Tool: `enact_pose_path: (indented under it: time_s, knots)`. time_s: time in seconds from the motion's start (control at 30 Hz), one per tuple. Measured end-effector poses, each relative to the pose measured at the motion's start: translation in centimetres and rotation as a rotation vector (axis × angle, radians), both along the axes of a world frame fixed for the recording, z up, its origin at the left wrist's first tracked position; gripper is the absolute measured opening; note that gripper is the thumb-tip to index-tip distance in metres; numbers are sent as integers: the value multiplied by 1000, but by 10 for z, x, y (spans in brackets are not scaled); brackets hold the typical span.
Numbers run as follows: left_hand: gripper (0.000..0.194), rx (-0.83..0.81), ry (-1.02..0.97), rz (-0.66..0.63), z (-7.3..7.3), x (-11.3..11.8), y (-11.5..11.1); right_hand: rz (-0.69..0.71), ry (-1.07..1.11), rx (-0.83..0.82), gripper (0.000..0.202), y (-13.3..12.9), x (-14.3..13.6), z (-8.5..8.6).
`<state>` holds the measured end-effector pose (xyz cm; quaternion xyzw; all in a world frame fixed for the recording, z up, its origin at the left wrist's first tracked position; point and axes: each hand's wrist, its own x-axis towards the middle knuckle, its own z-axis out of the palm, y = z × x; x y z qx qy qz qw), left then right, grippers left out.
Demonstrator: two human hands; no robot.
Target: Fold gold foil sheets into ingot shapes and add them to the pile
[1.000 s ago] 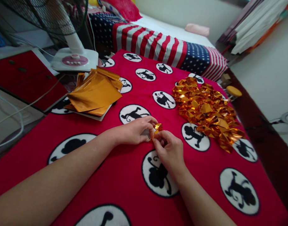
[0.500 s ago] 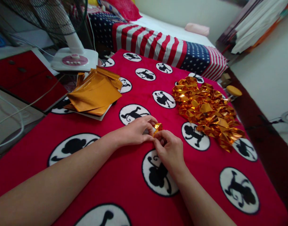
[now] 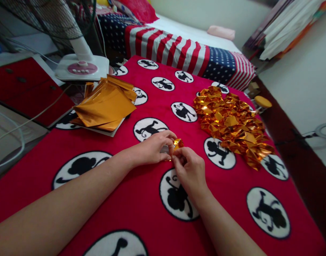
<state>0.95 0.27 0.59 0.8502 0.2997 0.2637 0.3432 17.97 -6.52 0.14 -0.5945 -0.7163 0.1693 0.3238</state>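
Note:
Between my two hands is a small piece of gold foil paper (image 3: 178, 143), partly folded, with a pale underside showing near my left fingers. My left hand (image 3: 160, 146) pinches it from the left, thumb below and fingers curled over the top. From the right, my right hand (image 3: 188, 163) pinches its near edge with thumb and forefinger. Both hands rest low over the red cloth, and the fingers hide much of the paper. To the left lies a stack of flat gold foil sheets (image 3: 105, 105). A heap of folded gold foil pieces (image 3: 232, 121) spreads out at the right.
A red cloth (image 3: 131, 209) with monkey prints in white circles covers the surface. A white fan base (image 3: 82, 67) stands at the back left beside a red drawer cabinet (image 3: 26, 92). Behind is a bed with a flag-patterned cover (image 3: 165, 46). A yellow round stool (image 3: 262, 101) stands beyond the heap.
The fingers have shifted slightly at the paper, and a bit of gold edge now shows under my left thumb. The whole view has drifted a little.

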Motion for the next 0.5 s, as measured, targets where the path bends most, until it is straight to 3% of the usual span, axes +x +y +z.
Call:
enact_pose_path:
  time_s: [0.23,0.5]
  knots:
    - [8,-29,6,7,1,1,0,-49,153,-3,10,-8,13,-1]
    - [11,-18,8,10,0,2,0,-79,152,-71,9,-7,15,-6]
